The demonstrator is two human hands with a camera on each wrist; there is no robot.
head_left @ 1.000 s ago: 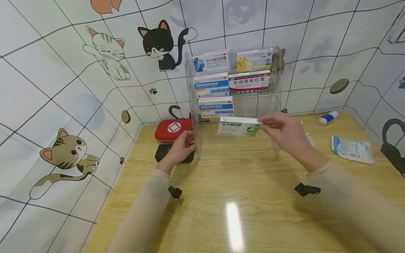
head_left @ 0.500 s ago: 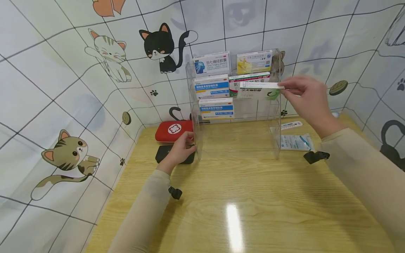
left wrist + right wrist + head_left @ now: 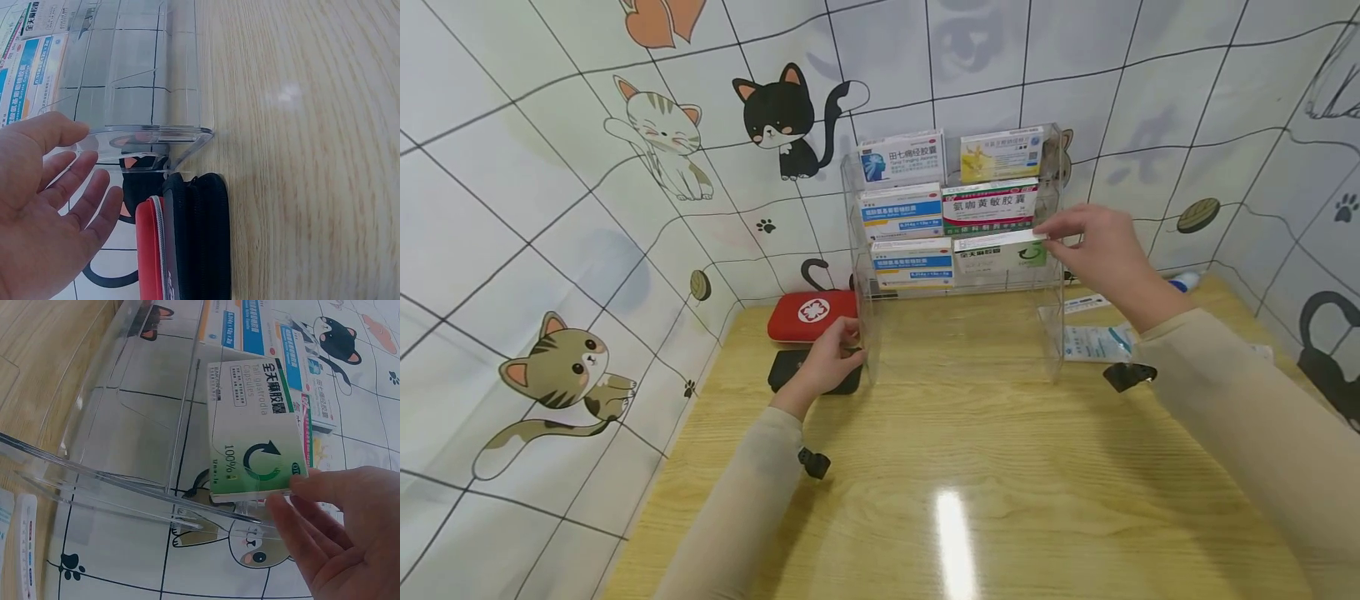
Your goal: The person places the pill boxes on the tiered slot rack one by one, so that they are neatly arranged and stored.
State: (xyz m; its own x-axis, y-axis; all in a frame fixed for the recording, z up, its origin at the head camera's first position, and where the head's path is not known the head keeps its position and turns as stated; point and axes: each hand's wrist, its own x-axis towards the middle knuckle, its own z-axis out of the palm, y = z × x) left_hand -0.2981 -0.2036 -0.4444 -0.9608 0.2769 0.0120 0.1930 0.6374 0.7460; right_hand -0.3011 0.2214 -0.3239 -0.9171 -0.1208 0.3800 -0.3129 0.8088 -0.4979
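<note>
Just right of centre in the head view, the right hand (image 3: 1093, 242) pinches the end of the green-and-white medicine box (image 3: 1000, 252), which sits in the lowest tier of the clear acrylic rack (image 3: 1055, 333). The box looks light, stiff cardboard, easily dented; its short end edges seem the best hold. The left hand (image 3: 829, 354), fingers relaxed and apart, rests against the rack's lower left corner on the tabletop (image 3: 970, 467), beside 1 red pouch (image 3: 811, 313).

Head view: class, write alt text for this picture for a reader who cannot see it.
A person's right hand pinches a green-and-white medicine box in the lowest tier of a clear acrylic rack holding five other boxes. Their left hand rests against the rack's left side, on a wooden table by a red first-aid pouch.
</note>
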